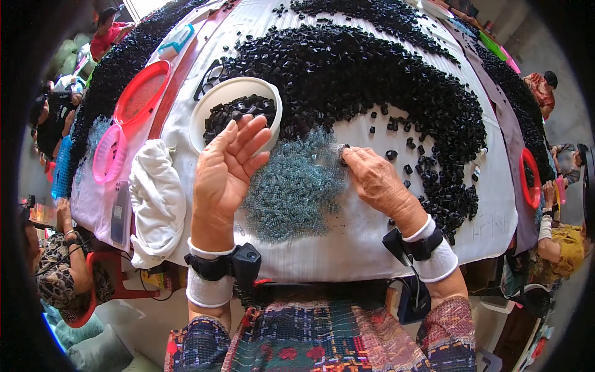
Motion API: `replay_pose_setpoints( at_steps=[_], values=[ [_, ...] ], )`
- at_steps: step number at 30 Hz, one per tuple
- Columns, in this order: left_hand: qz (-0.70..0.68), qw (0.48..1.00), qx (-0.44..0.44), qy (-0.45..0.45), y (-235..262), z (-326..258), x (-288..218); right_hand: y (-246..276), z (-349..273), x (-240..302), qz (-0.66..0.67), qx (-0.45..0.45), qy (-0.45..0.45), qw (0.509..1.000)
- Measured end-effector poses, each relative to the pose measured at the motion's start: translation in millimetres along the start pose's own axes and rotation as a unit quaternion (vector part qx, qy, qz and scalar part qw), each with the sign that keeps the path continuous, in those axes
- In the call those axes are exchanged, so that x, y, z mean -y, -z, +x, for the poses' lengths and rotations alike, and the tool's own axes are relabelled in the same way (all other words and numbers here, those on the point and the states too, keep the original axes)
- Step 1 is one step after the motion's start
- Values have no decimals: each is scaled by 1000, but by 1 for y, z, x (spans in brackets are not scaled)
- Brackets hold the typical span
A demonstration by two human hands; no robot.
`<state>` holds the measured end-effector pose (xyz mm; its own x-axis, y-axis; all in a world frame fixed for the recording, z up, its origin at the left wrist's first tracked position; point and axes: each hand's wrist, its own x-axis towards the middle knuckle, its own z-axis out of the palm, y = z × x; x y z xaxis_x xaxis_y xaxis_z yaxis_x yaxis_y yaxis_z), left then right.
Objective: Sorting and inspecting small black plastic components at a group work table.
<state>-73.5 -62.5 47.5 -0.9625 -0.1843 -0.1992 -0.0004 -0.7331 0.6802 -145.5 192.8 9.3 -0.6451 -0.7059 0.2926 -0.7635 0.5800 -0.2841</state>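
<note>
My left hand (pixel 226 170) is held palm up with its fingers apart, at the near edge of a white bowl (pixel 278 111). Small black plastic pieces (pixel 248 106) partly fill the bowl; one shows right by my left thumb tip, and whether they touch I cannot tell. A heap of small bluish metal springs (pixel 291 192) lies between my hands. My right hand (pixel 379 180) is at the heap's right side, thumb and fingertips pinched on a small black piece (pixel 344 149). Whether a spring is with it is unclear.
A large mound of black pieces (pixel 347 68) curves across the white-covered table (pixel 396 248). Left lie a white cloth (pixel 158 204), a phone (pixel 119 214), a pink basket (pixel 121 155) and a red tray (pixel 166 68). Other people (pixel 62 266) sit along both sides.
</note>
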Motion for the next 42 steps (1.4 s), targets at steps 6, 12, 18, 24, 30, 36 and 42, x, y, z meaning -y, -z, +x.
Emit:
replay_pose_setpoints(
  at_steps=[6, 12, 18, 24, 30, 36, 42],
  values=[
    [-4, 1000, -10, 10, 8, 2, 0, 5, -20, 0, -38, -18, 9, 999],
    [5, 994, 109, 13, 20, -10, 9, 19, -53, -2, -50, -8, -12, 999],
    [34, 995, 69, 55, 0, -36, 36, 26, -58, 4, 3, -34, -32, 999],
    [48, 989, 86, 111, 4, -48, 49, 26, -52, 10, -8, -51, -3, 999],
    [76, 988, 76, 112, 13, -54, 48, 46, -65, -13, -24, -121, -131, 984],
    [86, 983, 88, 136, 9, -54, 58, 33, -55, -7, -24, -98, -53, 993],
    [96, 981, 85, 145, 5, -56, 61, 25, -41, 8, -15, -50, -39, 998]
  ],
)
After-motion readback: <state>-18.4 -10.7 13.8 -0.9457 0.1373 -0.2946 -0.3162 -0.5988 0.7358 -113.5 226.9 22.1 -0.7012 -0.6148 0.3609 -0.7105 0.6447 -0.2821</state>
